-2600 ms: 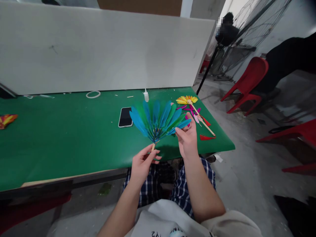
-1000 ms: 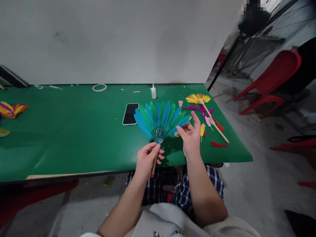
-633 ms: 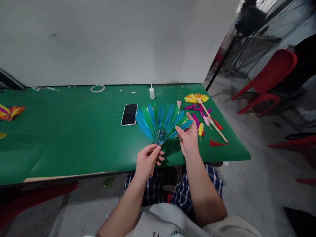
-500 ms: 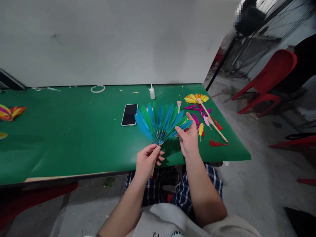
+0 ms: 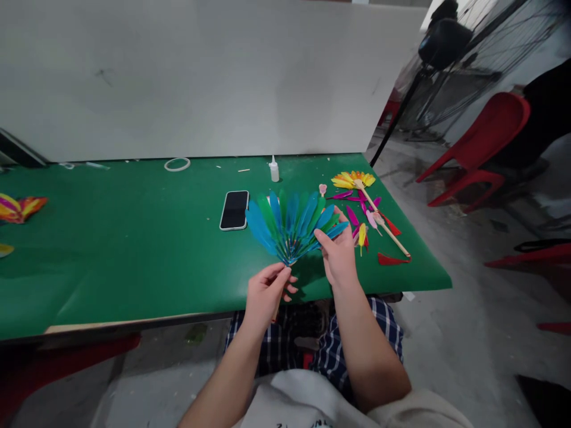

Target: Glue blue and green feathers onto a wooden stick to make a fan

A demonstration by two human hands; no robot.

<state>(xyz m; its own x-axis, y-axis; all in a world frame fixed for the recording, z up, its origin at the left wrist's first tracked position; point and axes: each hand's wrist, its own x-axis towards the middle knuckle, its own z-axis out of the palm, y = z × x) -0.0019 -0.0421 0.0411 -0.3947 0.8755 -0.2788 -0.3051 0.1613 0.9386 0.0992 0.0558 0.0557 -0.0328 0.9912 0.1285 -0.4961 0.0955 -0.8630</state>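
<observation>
A feather fan of blue and green feathers is spread above the front of the table. My left hand is closed round its wooden handle, just under where the feathers meet. With thumb and fingers, my right hand pinches the feathers at the fan's right edge. A yellow-orange feather fan with a wooden handle lies to the right, beside loose magenta feathers, a yellow feather and a red tassel.
Behind the fan are a phone and a small white dropper bottle. A white ring lies near the white panel at the back. Orange-yellow feathers lie far left. A red chair stands to the right.
My right thumb has shifted slightly left and my right fingers slightly down at the fan's right edge. The left hand keeps its hold on the handle. The view has tilted slightly.
</observation>
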